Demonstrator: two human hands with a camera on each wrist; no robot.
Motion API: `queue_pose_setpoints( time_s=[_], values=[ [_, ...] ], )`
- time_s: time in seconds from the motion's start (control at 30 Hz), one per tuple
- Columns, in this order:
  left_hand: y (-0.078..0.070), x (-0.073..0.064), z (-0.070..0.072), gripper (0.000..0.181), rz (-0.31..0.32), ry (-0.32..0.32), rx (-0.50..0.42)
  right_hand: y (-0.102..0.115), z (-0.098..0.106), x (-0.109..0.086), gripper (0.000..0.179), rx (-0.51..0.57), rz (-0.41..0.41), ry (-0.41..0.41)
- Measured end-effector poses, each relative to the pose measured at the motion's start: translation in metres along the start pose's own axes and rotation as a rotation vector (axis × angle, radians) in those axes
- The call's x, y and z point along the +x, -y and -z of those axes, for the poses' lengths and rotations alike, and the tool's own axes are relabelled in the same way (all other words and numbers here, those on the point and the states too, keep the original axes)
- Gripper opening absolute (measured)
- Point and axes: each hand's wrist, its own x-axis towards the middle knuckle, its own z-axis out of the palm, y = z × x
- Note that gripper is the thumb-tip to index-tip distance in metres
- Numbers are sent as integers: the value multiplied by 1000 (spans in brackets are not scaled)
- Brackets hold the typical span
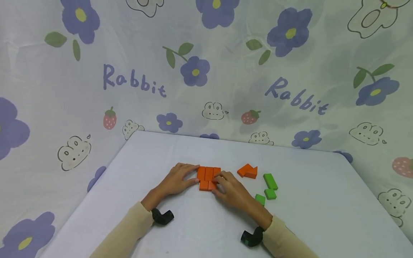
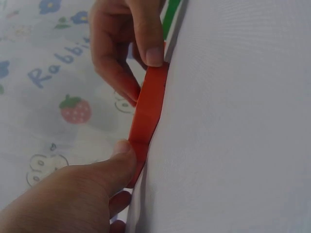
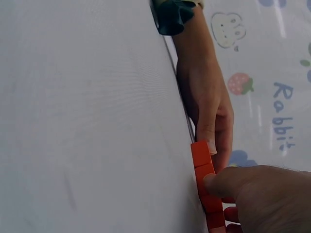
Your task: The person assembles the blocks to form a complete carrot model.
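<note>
Several flat orange blocks (image 1: 209, 173) lie side by side on the white table, three in a far row and two in a near row. My left hand (image 1: 178, 180) holds the far row's left block at its corners, index finger at the far end and thumb at the near end. With thumb and fingers, my right hand (image 1: 233, 190) pinches the near row's right block (image 1: 211, 185), partly covering the group's right side. In the left wrist view, the right thumb rests on one end of the orange row (image 2: 150, 104). The blocks (image 3: 206, 182) touch each other in the right wrist view.
Two loose orange pieces (image 1: 251, 172) lie to the right of the group, touching each other. Green blocks, one longer (image 1: 270, 181) and two small (image 1: 270, 194), sit beside my right hand. A patterned cloth (image 1: 226, 79) hangs behind the table (image 1: 322, 200).
</note>
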Motion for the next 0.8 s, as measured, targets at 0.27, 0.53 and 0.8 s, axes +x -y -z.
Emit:
queue_pose_setpoints(
  time_s=[0.27, 0.53, 0.8],
  values=[
    [-1, 0, 1, 59, -16, -3, -16, 0, 0, -1, 27, 0, -30, 17],
    [1, -1, -2, 59, -14, -2, -20, 1, -1, -1, 28, 18, -67, 49],
    [1, 0, 0, 59, -22, -10, -16, 1, 1, 1, 31, 29, -66, 38]
  ],
)
